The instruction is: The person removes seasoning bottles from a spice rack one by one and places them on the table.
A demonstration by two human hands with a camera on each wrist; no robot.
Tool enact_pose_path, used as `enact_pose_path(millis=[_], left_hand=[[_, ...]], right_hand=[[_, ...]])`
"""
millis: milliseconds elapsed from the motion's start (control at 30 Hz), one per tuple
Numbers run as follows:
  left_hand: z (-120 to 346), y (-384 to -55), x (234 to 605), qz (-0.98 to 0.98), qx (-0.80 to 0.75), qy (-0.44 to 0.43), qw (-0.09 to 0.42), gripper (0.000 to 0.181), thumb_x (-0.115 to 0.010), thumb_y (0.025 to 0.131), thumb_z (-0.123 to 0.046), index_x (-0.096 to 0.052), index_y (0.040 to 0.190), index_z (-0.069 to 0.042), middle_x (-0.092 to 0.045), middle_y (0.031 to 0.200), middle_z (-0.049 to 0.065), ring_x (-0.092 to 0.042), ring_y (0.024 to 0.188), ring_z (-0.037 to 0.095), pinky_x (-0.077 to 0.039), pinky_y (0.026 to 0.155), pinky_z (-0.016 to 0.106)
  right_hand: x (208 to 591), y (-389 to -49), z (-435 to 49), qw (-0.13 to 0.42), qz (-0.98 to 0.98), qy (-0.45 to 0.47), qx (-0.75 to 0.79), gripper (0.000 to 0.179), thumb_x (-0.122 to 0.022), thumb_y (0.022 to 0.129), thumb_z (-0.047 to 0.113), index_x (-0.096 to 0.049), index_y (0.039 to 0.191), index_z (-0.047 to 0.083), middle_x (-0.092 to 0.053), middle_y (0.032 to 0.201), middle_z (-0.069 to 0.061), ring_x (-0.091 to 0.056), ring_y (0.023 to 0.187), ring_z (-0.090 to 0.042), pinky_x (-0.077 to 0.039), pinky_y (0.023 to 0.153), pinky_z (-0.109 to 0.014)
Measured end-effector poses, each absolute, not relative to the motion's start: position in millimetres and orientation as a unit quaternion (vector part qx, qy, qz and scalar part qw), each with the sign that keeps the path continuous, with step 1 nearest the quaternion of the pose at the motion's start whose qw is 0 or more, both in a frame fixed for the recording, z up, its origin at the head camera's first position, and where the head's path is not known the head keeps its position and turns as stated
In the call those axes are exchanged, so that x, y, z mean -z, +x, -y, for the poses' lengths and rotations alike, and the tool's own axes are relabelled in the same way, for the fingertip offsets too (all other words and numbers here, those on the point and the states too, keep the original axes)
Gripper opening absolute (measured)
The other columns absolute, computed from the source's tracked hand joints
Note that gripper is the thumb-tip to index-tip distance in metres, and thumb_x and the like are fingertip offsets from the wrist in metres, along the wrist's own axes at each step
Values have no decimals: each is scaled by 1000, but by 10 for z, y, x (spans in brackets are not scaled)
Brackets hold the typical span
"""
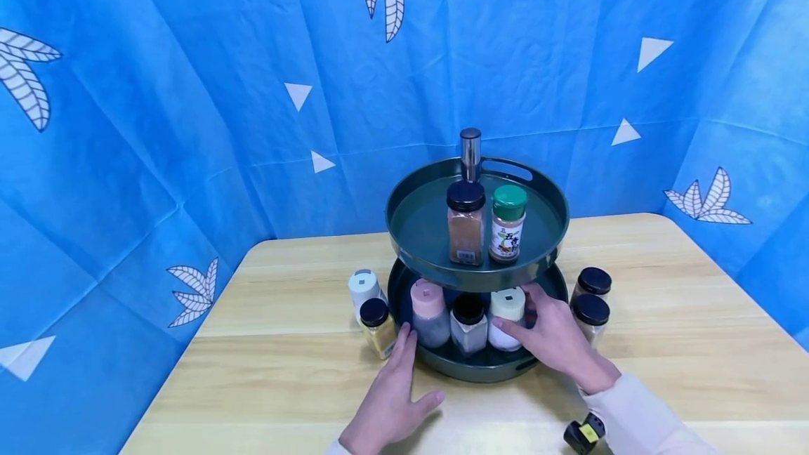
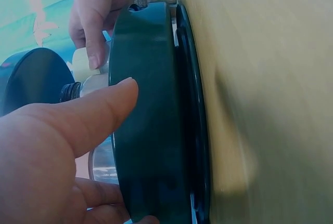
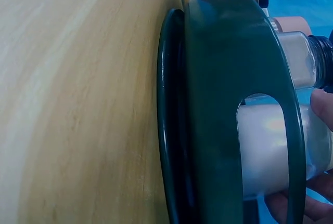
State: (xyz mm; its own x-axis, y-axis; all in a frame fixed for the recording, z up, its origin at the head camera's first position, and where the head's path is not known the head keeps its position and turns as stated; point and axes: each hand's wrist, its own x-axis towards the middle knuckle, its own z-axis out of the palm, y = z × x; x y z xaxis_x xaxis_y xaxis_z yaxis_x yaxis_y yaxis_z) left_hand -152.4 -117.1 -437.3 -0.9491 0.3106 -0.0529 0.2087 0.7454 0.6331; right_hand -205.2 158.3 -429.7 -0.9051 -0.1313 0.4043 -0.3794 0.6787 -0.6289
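On the lower tier of a dark green two-tier round tray [image 1: 464, 372], my right hand [image 1: 559, 335] grips a clear jar of white contents with a pale lid [image 1: 508, 302], thumb in front and fingers behind. Through the tray's handle slot the jar's white body [image 3: 264, 148] shows in the right wrist view. My left hand [image 1: 393, 399] has its fingers straight against the lower tier's left rim, thumb spread away. Beside the gripped jar stand a black-lidded square jar [image 1: 469, 337] and a pink-lidded jar [image 1: 431, 318].
The upper tier [image 1: 411, 230] carries a black-lidded brown spice jar [image 1: 466, 230] and a green-lidded jar [image 1: 508, 230] by the post [image 1: 470, 153]. Left of the tray stand a white-lidded jar [image 1: 364, 286] and a yellow spice jar [image 1: 380, 335]; two black-lidded jars [image 1: 591, 311] stand right.
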Motion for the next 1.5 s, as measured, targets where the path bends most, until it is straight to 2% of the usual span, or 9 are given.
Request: enact_pose_path(millis=[167, 400, 800, 1067, 1167, 1300, 1500], left_hand=[[1172, -1529, 4373, -932, -326, 139, 74, 93, -72, 86, -40, -20, 153, -1, -8, 161, 15, -25, 141, 36, -30, 108, 55], [1184, -1523, 4367, -930, -331, 138, 82, 93, -72, 86, -40, -20, 153, -1, -9, 161, 14, -24, 142, 36, -30, 108, 56], [1186, -1507, 4383, -930, -331, 141, 76, 94, -73, 85, -40, -20, 152, -1, -9, 161, 15, -26, 140, 38, -30, 108, 58], [1176, -1498, 4373, -931, -331, 133, 80, 93, -74, 85, -40, -22, 152, -2, -10, 161, 14, -25, 141, 39, -30, 107, 59], [1175, -1500, 4371, -931, -330, 133, 80, 93, -73, 85, -40, -22, 152, -1, -11, 161, 14, -25, 141, 38, -30, 107, 59], [1174, -1496, 4371, -931, -331, 133, 79, 93, -73, 85, -40, -22, 152, -2, -11, 161, 15, -26, 141, 39, -30, 107, 59], [1175, -1481, 4371, -931, -331, 132, 78, 92, -73, 85, -40, -23, 152, -2, -11, 161, 14, -26, 140, 39, -30, 107, 59]], right_hand=[[4289, -2056, -1589, 165, 901, 140, -376, 65, -80, 81, 30, -50, 128, -4, -61, 117, -28, -66, 94, -35, -57, 73, -47], [4270, -2037, -1578, 154, 905, 125, -376, 66, -81, 80, 32, -51, 126, -3, -64, 111, -24, -64, 88, -27, -57, 70, -43], [4258, -2041, -1579, 147, 906, 118, -380, 65, -82, 79, 32, -52, 125, -3, -64, 107, -20, -62, 83, -23, -56, 68, -39], [4248, -2040, -1581, 150, 907, 123, -374, 64, -82, 78, 33, -52, 124, -1, -59, 89, -8, -54, 72, -19, -45, 58, -28], [4234, -2034, -1583, 150, 906, 123, -377, 64, -82, 79, 33, -52, 124, -1, -61, 92, -11, -56, 74, -19, -48, 60, -29], [4210, -2022, -1586, 147, 904, 121, -383, 66, -81, 80, 34, -51, 126, -2, -64, 109, -21, -64, 86, -25, -57, 69, -39], [4185, -1997, -1593, 147, 901, 119, -390, 66, -81, 80, 33, -50, 128, -2, -62, 116, -26, -67, 94, -33, -58, 73, -46]])
